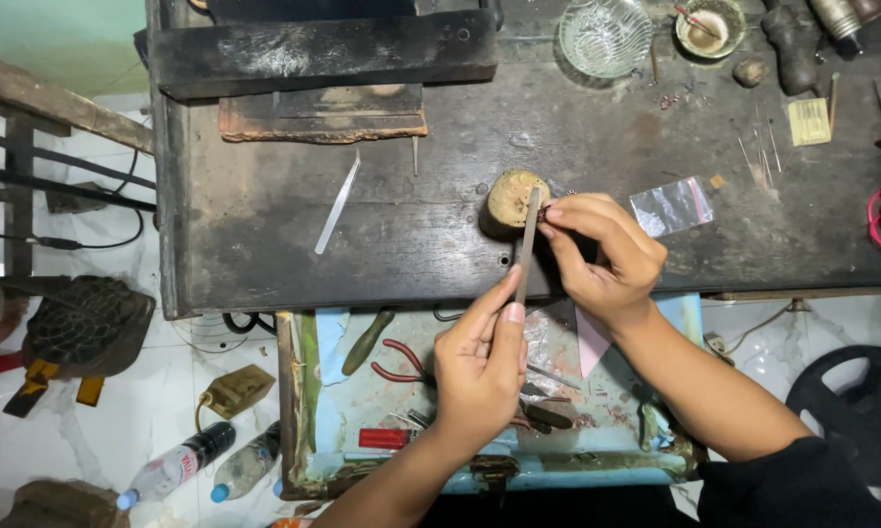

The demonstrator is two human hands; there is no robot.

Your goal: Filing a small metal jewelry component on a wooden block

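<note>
A slim metal file (528,244) is held near its lower end by the left hand (479,367), pinched between thumb and fingers, and is laid upright across a small round wooden peg (512,200) at the front edge of the table (411,225). A tiny workpiece, too small to make out, is pinched by the fingertips of the right hand (601,254) and pressed against the peg just beside the file's tip.

The table is dark, scarred and stained wood. Tweezers (338,205) are seen lying to the left of the peg, a small clear plastic bag (673,205) to the right, and a cut-glass bowl (604,37) near the far edge. Below the table, an open pale blue drawer (401,391) is seen, with red-handled pliers (396,364) inside. The floor (167,391) is white marble-look tile, where two plastic bottles (211,464) are lying.
</note>
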